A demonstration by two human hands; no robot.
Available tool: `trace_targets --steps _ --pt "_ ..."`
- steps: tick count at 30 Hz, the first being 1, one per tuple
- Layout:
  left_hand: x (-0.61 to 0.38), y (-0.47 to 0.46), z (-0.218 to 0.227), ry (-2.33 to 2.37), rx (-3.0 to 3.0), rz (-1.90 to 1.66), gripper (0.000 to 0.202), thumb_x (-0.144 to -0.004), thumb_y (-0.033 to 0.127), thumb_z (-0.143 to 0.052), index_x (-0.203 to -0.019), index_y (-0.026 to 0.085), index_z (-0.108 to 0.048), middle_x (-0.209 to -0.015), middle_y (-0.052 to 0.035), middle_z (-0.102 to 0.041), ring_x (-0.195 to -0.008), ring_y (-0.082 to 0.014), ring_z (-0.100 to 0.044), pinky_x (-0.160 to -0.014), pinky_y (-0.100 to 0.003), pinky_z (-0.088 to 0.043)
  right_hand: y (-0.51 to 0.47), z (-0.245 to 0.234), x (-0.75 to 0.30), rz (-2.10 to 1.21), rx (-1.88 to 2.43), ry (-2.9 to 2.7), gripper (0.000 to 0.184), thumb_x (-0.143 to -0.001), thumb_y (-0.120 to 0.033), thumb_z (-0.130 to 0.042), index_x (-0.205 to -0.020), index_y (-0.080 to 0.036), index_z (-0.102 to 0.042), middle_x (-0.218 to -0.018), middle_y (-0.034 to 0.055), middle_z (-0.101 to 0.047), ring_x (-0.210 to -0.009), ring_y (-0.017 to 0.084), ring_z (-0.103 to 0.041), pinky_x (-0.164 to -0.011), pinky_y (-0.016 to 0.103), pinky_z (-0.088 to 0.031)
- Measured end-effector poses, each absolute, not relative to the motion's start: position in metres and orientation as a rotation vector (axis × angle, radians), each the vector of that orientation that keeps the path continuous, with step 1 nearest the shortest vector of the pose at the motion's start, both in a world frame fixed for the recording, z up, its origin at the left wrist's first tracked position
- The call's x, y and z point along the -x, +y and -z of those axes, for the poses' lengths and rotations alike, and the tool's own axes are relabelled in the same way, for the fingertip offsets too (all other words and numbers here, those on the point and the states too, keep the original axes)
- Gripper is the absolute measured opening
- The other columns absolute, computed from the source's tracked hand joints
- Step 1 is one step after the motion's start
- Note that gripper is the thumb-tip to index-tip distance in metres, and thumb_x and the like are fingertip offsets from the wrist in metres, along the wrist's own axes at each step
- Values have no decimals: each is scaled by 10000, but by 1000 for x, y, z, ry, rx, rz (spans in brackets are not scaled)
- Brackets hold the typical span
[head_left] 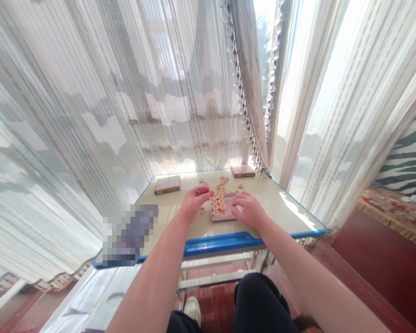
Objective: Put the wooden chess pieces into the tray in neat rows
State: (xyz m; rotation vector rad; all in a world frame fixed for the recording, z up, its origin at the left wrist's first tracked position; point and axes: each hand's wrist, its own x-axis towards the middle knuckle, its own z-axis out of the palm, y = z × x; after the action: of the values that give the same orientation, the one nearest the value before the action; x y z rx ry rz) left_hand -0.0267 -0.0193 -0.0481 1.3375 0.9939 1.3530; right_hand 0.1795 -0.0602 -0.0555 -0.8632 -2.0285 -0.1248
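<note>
A shallow open box (233,212) sits on the table near its front edge. Round wooden Chinese chess pieces with red markings (222,207) stand in rows in its left part; its right part is partly covered by my right hand. My left hand (194,202) is at the box's far left corner, thumb and fingers pinched at a red-marked piece (211,194). Curled over the box's right side, my right hand (247,209) grips it, fingertips partly hidden. Loose pieces (223,184) lie beyond the box, and another piece (202,210) lies left of it.
Two flat brown boxes stand on the table, a box (167,185) at the back left and a box (242,171) at the back right. A pixelated dark item (135,233) lies at the left. The table (287,217) has a blue rim; curtains (180,92) hang behind it.
</note>
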Motion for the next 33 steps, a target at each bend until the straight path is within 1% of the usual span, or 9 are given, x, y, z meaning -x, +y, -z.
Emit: trace_targets --steps 3,6,8,12,17,19,24,28,33 --pt "25 -27 44 970 -1329 -1200 345 -581 297 -765 -874 136 -681 -784 -60 -689 -706 -145 -613 -642 -252 -451 -62 57 -171 289 809 -2022 97 -779 -179 -524 -743 -194 -612 -761 45 -628 -761 177 -537 -773 324 -438" --pt "23 -33 40 869 -1310 -1075 318 -554 240 -786 -837 123 -702 -795 -71 -698 -735 -160 -624 -708 -279 -463 -63 59 -163 420 788 -2033 163 -816 -212 -503 -938 -180 -607 -825 64 -634 -801 188 -552 -774 328 -438" --pt "22 -37 37 791 -1284 -1036 318 -546 201 -791 -843 124 -707 -834 -76 -702 -782 -168 -629 -776 -300 -460 -62 61 -160 478 784 -2039 201 -834 -220 -491 -999 -173 -595 -831 67 -639 -801 190 -560 -767 328 -438" --pt "21 -42 33 722 -1266 -1000 296 -562 167 -783 -844 114 -713 -875 -86 -703 -840 -178 -626 -840 -319 -444 -60 61 -161 523 756 -2042 188 -860 -215 -469 -982 -179 -607 -803 56 -653 -780 178 -573 -751 315 -444" --pt "22 -41 33 676 -1249 -954 285 -588 153 -772 -865 125 -713 -873 -72 -703 -832 -166 -623 -833 -308 -444 -60 59 -163 542 689 -2047 227 -859 -243 -491 -1047 -167 -592 -805 54 -673 -736 173 -584 -716 310 -460" --pt "22 -40 34 671 -1250 -948 282 -594 152 -769 -869 126 -711 -880 -72 -702 -839 -166 -623 -826 -303 -448 -61 59 -162 516 685 -2042 213 -853 -254 -499 -1023 -169 -595 -781 50 -669 -725 171 -588 -711 310 -464" --pt "21 -41 35 684 -1265 -894 234 -615 211 -764 -822 117 -706 -816 -77 -699 -735 -152 -627 -710 -276 -463 -62 60 -160 379 711 -1993 165 -804 -277 -549 -930 -183 -598 -741 40 -643 -726 170 -588 -686 298 -471" --pt "21 -43 32 699 -1266 -864 254 -609 253 -768 -799 99 -699 -746 -74 -683 -614 -111 -600 -662 -266 -461 -63 59 -161 329 763 -1920 159 -772 -271 -574 -902 -182 -589 -759 45 -645 -756 182 -594 -725 311 -467" --pt "20 -44 30 762 -1292 -849 251 -566 219 -787 -767 108 -687 -688 -56 -660 -613 -122 -597 -612 -257 -449 -63 59 -163 263 858 -1903 149 -771 -300 -578 -872 -190 -579 -748 40 -635 -750 183 -587 -733 310 -455"
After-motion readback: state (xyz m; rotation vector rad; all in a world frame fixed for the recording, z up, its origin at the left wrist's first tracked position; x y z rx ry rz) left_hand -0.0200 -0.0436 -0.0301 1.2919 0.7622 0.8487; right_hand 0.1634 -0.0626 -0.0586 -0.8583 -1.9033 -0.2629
